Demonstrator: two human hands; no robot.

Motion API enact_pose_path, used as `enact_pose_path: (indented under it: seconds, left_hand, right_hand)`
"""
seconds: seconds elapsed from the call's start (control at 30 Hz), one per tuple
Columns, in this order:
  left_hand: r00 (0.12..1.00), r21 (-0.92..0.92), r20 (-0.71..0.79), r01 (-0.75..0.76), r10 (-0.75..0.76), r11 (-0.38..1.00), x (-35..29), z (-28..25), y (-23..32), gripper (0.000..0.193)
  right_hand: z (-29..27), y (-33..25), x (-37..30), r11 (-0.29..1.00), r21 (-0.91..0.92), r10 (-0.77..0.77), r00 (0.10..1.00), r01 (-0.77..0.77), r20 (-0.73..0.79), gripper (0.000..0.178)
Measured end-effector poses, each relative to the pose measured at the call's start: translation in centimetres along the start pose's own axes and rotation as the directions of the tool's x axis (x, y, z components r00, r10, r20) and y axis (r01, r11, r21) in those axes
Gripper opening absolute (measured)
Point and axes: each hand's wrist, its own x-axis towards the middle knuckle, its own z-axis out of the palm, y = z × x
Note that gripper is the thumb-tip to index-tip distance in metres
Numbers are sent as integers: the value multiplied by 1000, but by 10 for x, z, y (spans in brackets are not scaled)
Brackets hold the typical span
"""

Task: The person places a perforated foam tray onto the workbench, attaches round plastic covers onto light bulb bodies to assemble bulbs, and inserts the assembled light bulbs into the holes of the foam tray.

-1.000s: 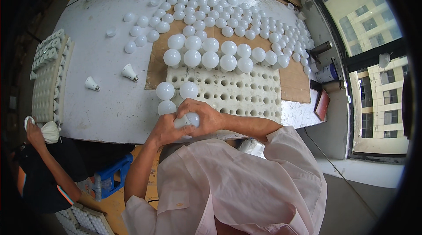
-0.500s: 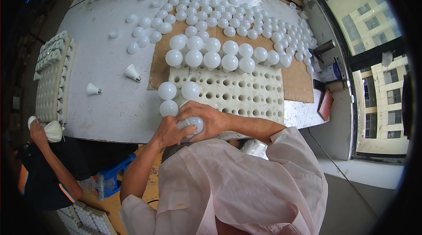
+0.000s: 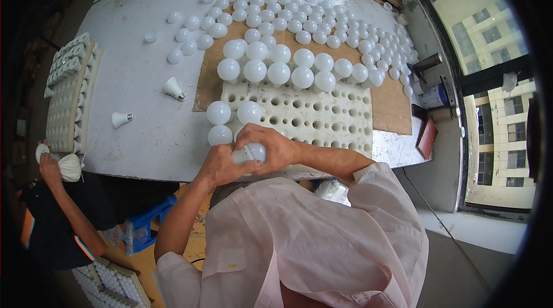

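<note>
Close to the table's near edge, my left hand point(image 3: 220, 166) and my right hand point(image 3: 271, 145) are both closed around one white light bulb point(image 3: 257, 152). It lies tilted between them, its rounded dome toward my right hand and its base part toward my left. The fingers cover much of it. Just beyond my hands, 3 round white bulbs point(image 3: 219, 113) stand at the left end of a pale foam tray point(image 3: 314, 119) with rows of holes. Two further rows of bulbs point(image 3: 279, 72) stand along the tray's far side.
Many loose white domes point(image 3: 302, 37) cover the table's far side and a cardboard sheet point(image 3: 391, 109). Two bulb bases point(image 3: 173, 89) lie to the left. Stacked trays point(image 3: 69, 100) stand at the left edge, near another person's hand point(image 3: 50, 169). A window point(image 3: 478, 25) is at right.
Both hands remain on the bulb and have moved slightly. The bulb has turned a little, with its base part now showing more on the left. The other person's hand has shifted slightly.
</note>
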Motion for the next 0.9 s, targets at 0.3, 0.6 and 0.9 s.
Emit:
enact_pose_path:
  seconds: [0.3, 0.6, 0.9]
  left_hand:
    - [998, -164, 16, 62, -60, 985, -3, 0, 9, 55]
    - [993, -31, -93, 66, -69, 997, -1, 9, 13, 56]
    - [929, -742, 347, 355, -128, 568, 9, -6, -13, 63]
  right_hand:
    - [5, -15, 1, 998, 33, 59, 998, -58, -18, 51]
    - [13, -7, -5, 998, 0, -69, 988, 70, -140, 45]
    - [-3, -11, -2, 907, 343, 272, 962, -244, -35, 88]
